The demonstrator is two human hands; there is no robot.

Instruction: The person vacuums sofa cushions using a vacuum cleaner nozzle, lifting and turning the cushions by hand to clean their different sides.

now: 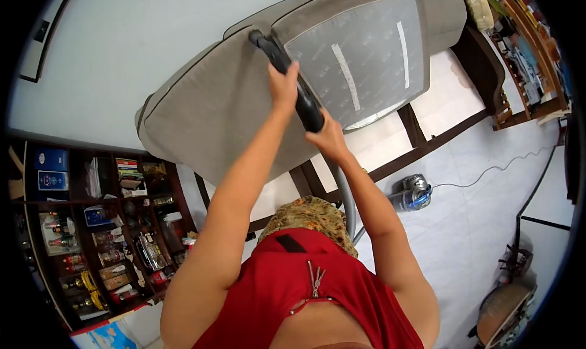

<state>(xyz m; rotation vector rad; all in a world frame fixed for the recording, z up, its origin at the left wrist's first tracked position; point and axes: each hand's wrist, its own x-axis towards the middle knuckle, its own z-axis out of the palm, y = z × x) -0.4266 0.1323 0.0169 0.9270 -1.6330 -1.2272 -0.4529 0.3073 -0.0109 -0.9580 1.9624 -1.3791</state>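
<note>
My left hand (284, 87) is wrapped around the middle of a black vacuum cleaner wand (307, 108). Lower down, near the hose end, my right hand (330, 139) grips the same wand. The wand's tip rests at the top of a plain grey sofa cushion (213, 105), by the gap beside a second cushion (360, 59). That second cushion leans upright and shows its grey underside with two white strips. From the handle a grey hose (346, 196) runs down past my right forearm. The vacuum canister (412, 193) stands on the floor to the right.
The sofa's dark wooden frame (421, 142) and pale seat base lie below the cushions. A power cord (497, 167) trails from the canister across the tiled floor. Crowded dark shelves (73, 202) stand at left, another shelf (528, 56) at upper right. A brown stool-like object (503, 315) is at lower right.
</note>
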